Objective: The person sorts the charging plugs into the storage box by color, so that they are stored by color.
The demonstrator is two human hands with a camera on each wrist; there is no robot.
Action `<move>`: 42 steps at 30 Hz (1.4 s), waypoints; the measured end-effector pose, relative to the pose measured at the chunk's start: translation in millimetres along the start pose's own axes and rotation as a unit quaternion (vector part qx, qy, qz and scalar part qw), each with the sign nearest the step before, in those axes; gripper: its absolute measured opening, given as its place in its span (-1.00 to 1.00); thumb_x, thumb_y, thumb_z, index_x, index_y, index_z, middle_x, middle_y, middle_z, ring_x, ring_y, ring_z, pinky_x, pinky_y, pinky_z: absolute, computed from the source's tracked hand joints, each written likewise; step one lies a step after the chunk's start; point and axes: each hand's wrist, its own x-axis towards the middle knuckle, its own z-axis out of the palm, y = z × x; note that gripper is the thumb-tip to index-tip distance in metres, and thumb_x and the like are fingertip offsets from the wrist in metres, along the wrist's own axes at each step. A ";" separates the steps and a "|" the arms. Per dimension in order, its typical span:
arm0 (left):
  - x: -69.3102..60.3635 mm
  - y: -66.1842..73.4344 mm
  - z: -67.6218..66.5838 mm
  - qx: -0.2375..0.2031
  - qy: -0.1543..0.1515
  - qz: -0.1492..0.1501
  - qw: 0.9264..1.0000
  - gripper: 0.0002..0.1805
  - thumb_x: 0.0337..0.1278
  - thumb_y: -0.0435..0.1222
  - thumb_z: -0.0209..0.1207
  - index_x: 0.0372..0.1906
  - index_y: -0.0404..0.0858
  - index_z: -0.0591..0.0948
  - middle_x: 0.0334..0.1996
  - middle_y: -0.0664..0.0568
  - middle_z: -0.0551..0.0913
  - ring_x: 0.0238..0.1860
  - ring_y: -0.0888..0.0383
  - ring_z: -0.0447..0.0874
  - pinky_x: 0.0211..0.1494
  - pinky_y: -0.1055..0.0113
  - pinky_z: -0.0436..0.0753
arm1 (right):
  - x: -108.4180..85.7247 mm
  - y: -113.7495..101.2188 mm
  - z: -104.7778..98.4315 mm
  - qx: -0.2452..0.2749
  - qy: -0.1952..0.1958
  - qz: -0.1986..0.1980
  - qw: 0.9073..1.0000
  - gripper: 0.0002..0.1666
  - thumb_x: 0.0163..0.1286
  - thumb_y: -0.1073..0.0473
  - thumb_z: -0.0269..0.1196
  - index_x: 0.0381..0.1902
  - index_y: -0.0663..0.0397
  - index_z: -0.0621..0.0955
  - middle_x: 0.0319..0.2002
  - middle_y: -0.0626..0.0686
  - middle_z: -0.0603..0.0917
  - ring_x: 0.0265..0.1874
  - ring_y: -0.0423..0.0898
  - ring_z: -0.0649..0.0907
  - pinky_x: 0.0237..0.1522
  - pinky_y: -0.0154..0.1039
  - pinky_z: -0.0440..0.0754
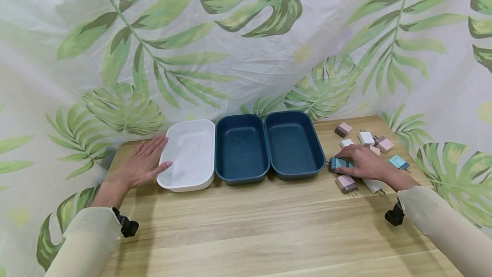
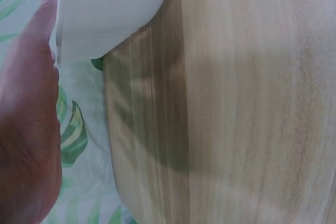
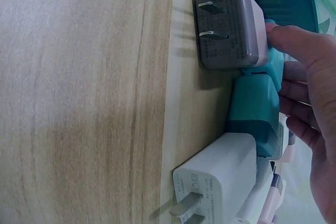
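My right hand (image 1: 363, 162) is at the pile of plug chargers on the right, thumb and fingers pinching a blue charger (image 1: 337, 164) whose prongs face the right-hand dark blue tray. Close by in the right wrist view are a pink-and-brown charger (image 3: 226, 30), a second teal charger (image 3: 254, 103) and a white charger (image 3: 226, 171), all on the table. On the left, my left hand (image 1: 144, 163) is spread with straight fingers at the left rim of a white tray (image 1: 187, 157). Nothing is gripped in it. The right fingertips are partly hidden.
Two dark blue trays (image 1: 242, 153) stand side by side, right of the white one, with bare insides. Several more pink, white and blue chargers (image 1: 399, 161) lie near the right edge of the wooden table (image 1: 246, 234). A leaf-patterned cloth (image 1: 246, 67) hangs behind.
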 end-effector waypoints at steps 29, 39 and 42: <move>2.0 -2.1 5.9 0.014 0.008 0.012 1.000 -0.04 0.60 0.16 -0.02 0.73 -0.33 -0.06 0.72 -0.26 -0.06 0.70 -0.28 -0.10 0.66 -0.28 -0.04 | -6.7 -3.5 -15.4 -0.010 0.048 0.010 0.999 -0.62 0.15 0.13 0.60 -0.10 0.17 0.83 -0.19 0.09 0.82 -0.39 -0.11 0.73 -0.42 -0.24 0.64; 2.2 -2.1 4.5 0.015 0.004 0.011 1.000 -0.04 0.60 0.16 -0.02 0.73 -0.32 -0.08 0.72 -0.25 -0.08 0.70 -0.28 -0.11 0.66 -0.27 -0.04 | -8.9 -2.8 -30.9 0.006 0.104 -0.010 0.995 -0.60 0.03 0.26 0.63 -0.13 0.22 0.81 -0.26 0.09 0.81 -0.53 -0.16 0.61 -0.52 -0.35 0.50; 2.1 -1.2 4.2 0.016 0.004 0.011 1.000 -0.04 0.60 0.16 -0.02 0.73 -0.33 -0.07 0.72 -0.26 -0.07 0.70 -0.29 -0.10 0.66 -0.28 -0.03 | -8.0 -5.2 -36.8 0.016 0.117 0.000 0.993 -0.61 -0.01 0.27 0.62 -0.16 0.22 0.81 -0.30 0.05 0.80 -0.51 -0.11 0.66 -0.50 -0.29 0.60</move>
